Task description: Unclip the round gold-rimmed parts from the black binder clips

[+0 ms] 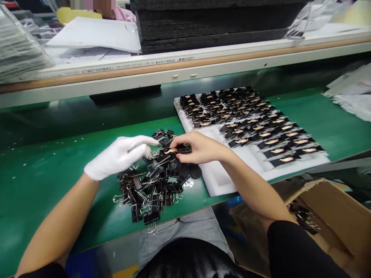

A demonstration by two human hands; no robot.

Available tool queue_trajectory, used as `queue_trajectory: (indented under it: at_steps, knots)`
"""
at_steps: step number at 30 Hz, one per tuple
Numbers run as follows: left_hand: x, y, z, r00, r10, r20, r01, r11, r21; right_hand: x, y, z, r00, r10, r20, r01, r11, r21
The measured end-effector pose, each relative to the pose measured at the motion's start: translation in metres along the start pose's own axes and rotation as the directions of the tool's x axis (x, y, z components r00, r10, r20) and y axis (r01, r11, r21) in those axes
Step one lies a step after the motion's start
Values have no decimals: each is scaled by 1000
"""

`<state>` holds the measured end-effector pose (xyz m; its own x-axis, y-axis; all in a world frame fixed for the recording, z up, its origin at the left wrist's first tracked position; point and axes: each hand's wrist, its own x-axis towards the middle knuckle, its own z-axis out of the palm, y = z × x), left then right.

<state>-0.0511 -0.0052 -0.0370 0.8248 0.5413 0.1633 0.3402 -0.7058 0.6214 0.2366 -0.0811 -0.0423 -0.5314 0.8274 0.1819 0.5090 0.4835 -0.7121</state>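
A heap of black binder clips (pixel 153 185) with silver wire handles lies on the green table. Over the heap's upper left side is my left hand (pixel 124 154) in a white glove, its index finger stretched toward the clips and its thumb apart from it. My right hand (pixel 199 148), bare, pinches a small dark piece with a copper-coloured part (pixel 171 150) at the top of the heap. Round black pieces (pixel 194 171) lie beneath the right hand. To the right, a white foam tray (pixel 220 179) bears rows of black clips with pale pieces between them.
A shelf (pixel 185 65) crosses behind the table, bearing black foam blocks (pixel 214 23) and white sheets (pixel 95 34). An open cardboard box (pixel 333 208) with clips stands at the lower right. White bags (pixel 353 92) lie at the far right. Part of a person shows behind the shelf.
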Motion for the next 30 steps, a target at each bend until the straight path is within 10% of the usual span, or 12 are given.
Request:
queue_trajectory:
  at_steps: [6, 10, 30]
  knots:
    - [-4, -77, -11, 876, -282, -391, 202, 951, -234, -90, -13, -53, 978, 56, -201, -121, 938, -325]
    - [-1, -118, -2, 782, -467, -413, 159, 791, -591, -152, 3, -94, 921, 263, -285, -374, 798, -472]
    - [-5, -138, 10, 818, -433, -379, 203, 833, -514, -185, 72, -99, 923, 362, -130, -324, 550, -770]
